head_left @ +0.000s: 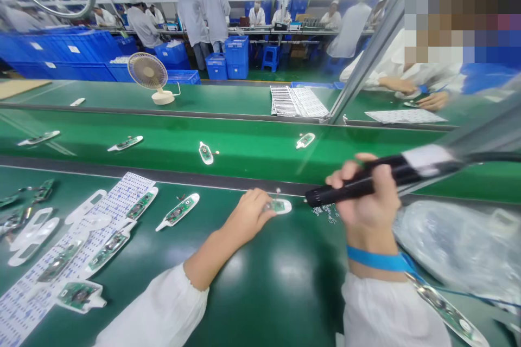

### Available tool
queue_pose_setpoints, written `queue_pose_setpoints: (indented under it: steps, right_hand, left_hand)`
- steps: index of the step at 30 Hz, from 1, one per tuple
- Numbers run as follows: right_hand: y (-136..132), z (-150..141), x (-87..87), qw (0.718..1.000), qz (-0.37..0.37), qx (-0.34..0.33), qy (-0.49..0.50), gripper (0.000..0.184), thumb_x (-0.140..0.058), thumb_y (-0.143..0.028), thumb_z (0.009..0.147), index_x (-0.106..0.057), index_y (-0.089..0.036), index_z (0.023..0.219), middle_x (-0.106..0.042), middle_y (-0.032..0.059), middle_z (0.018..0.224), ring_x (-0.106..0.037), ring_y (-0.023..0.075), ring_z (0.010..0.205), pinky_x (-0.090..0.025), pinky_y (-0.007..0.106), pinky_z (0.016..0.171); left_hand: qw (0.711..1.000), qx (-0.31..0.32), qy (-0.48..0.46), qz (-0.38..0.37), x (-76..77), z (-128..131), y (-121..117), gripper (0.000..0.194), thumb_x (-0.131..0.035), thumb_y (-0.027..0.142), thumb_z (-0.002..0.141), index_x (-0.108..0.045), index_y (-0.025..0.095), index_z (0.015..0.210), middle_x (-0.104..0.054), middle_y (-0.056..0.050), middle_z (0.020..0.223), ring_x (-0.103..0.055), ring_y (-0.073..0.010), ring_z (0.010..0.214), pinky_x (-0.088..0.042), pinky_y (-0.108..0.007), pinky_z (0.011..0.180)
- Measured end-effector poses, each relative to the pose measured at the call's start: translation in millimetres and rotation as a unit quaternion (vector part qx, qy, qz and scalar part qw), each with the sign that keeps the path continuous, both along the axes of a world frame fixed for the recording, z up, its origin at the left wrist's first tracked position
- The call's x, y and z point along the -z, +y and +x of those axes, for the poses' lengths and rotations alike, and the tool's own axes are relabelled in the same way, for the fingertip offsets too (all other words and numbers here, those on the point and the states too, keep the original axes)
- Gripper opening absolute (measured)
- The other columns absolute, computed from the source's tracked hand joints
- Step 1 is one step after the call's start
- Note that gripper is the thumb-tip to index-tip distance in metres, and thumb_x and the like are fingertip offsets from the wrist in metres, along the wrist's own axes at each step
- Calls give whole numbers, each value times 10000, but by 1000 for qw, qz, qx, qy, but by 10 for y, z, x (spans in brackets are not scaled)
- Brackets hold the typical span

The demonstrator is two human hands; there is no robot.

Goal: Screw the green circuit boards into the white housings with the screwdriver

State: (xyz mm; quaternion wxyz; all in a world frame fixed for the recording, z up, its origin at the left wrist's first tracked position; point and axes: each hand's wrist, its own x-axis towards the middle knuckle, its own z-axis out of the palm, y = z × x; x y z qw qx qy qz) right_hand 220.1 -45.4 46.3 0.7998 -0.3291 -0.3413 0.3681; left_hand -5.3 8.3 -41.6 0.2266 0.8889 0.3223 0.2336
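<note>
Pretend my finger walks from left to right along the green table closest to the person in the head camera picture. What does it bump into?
Sheet of blue-printed labels → white-cased circuit board → left hand → second white-cased circuit board → right hand → clear plastic bag

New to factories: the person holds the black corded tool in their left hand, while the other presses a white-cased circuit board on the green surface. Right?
No: the head view shows the black corded tool in the right hand. The left hand presses the white-cased circuit board on the green surface.
</note>
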Motion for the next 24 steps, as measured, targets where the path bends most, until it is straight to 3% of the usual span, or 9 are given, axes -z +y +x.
queue_pose_setpoints:
  steps: [4,7,10,13,15,19,22,24]
  right_hand:
    - [-37,304,44,993,-13,105,49,360,-841,-510,710,-636,-232,810,-579,-46,608,-538,143,496,-497,288,528]
    - [-29,349,70,994,-16,102,26,302,-816,-456,740,-629,-227,798,-559,-50,564,-527,142,475,-477,279,509]
    - [-19,302,63,997,-16,77,-8,214,-782,-371,778,-635,-222,824,-560,-47,555,-535,149,455,-460,283,490]
    - [-31,242,42,998,-26,48,-28,185,-775,-333,801,-644,-218,864,-571,-42,566,-545,151,455,-450,280,477]
    - [-42,219,38,998,-36,32,-35,187,-783,-326,805,-649,-212,870,-570,-41,569,-544,147,458,-444,273,474]
    - [-35,215,63,998,-48,24,-41,183,-789,-313,809,-652,-203,860,-571,-39,573,-550,141,472,-451,267,487]
    - [-10,221,89,998,-50,24,-38,184,-787,-316,805,-650,-202,851,-569,-40,558,-545,142,464,-450,266,483]
    - [-4,225,97,998,-46,25,-30,190,-788,-317,797,-645,-205,853,-571,-41,563,-546,143,463,-448,269,482]
  left_hand:
    - [995,-87,43,25,-150,278,859,154,-694,283,927,-648,185,1037,-653,-72,1057,-601,-238,997,-492,-377,921]
    - [988,-142,52,29,-240,562,1553,109,-678,269,927,-665,170,971,-644,-93,1024,-600,-261,1019,-480,-400,949]
    - [983,-174,60,25,-232,748,1945,85,-684,246,909,-668,165,930,-646,-104,1000,-598,-277,1018,-479,-409,944]
    - [979,-193,66,25,-205,713,2024,163,-688,304,919,-668,169,1008,-663,-104,1068,-586,-269,1060,-469,-389,969]
    - [974,-214,65,32,-234,547,1983,286,-656,372,949,-644,158,1137,-653,-109,1190,-548,-275,1143,-434,-419,1027]
    - [942,-328,55,51,-374,-25,1831,468,-532,433,1003,-539,80,1311,-535,-181,1393,-397,-407,1319,-304,-630,1082]
    - [912,-406,56,26,-411,-410,1709,537,-481,533,988,-602,49,1187,-538,-239,1347,-331,-541,1343,-258,-726,1032]
    - [911,-406,67,-13,-387,-518,1645,489,-537,563,943,-675,97,997,-599,-228,1268,-365,-551,1331,-290,-693,1031]
